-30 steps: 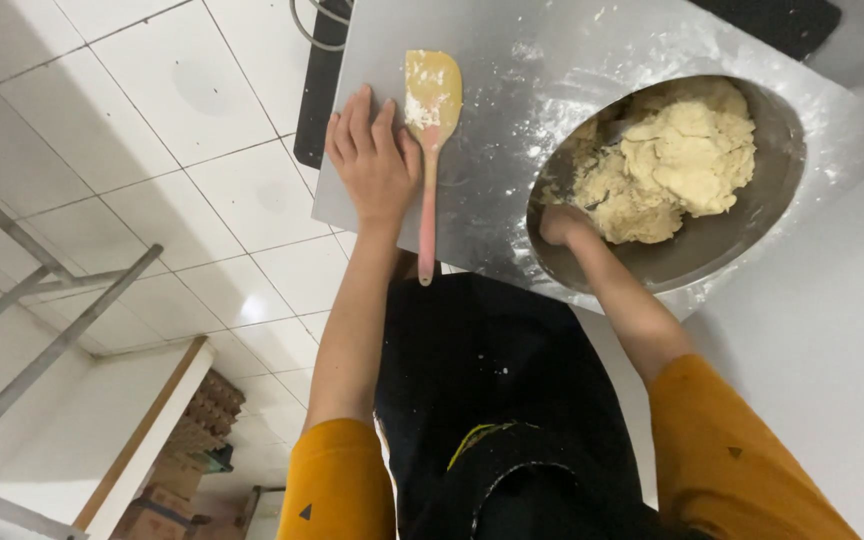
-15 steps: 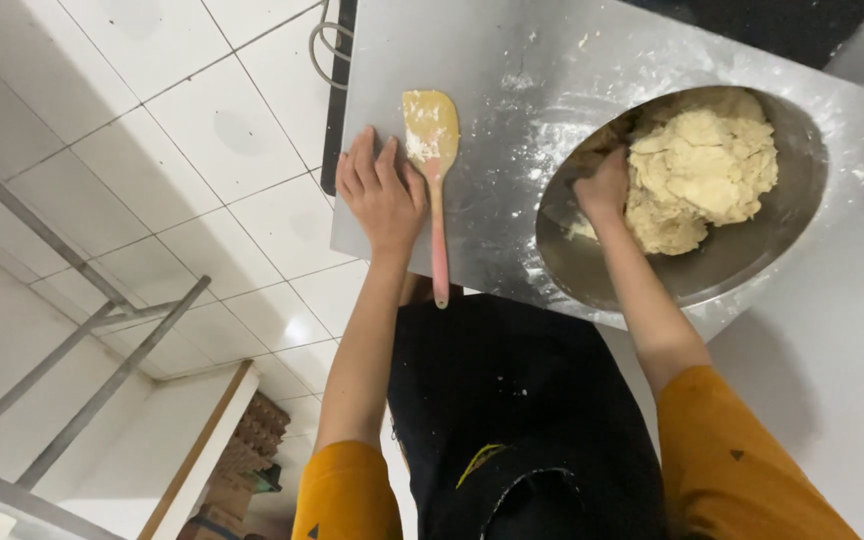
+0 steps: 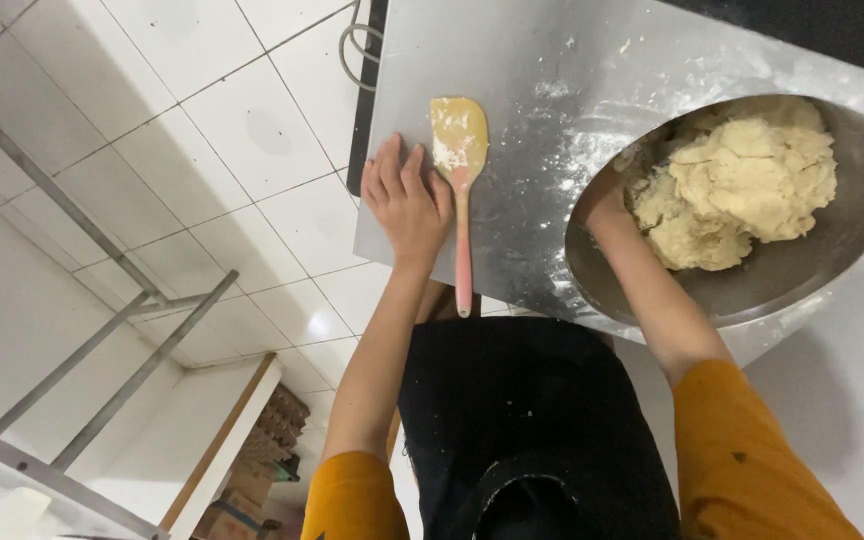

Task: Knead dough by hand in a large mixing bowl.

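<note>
The dough [image 3: 742, 185] sits as a pale, rough lump in a steel bowl [image 3: 852, 270] at the bench's near right corner, the bowl's rim hanging a little over the near edge. The right hand [image 3: 607, 200] is down inside the bowl against the dough's left side; its fingers are buried there, so I cannot tell whether they are spread or closed. The bench [image 3: 542, 60] is bare metal dusted with flour (thickest just left of the bowl). Toward its left edge lies a spatula [image 3: 460, 190], floury blade pointing to the far side, pink handle reaching past the near edge. The left hand [image 3: 407, 205] lies flat on the bench just beside the spatula, palm down, fingers straight and close together, nothing held. Orange sleeves [image 3: 752, 450] and a black apron [image 3: 522, 420] show below, with white floor tiles [image 3: 202, 130] off the bench's left edge.
</note>
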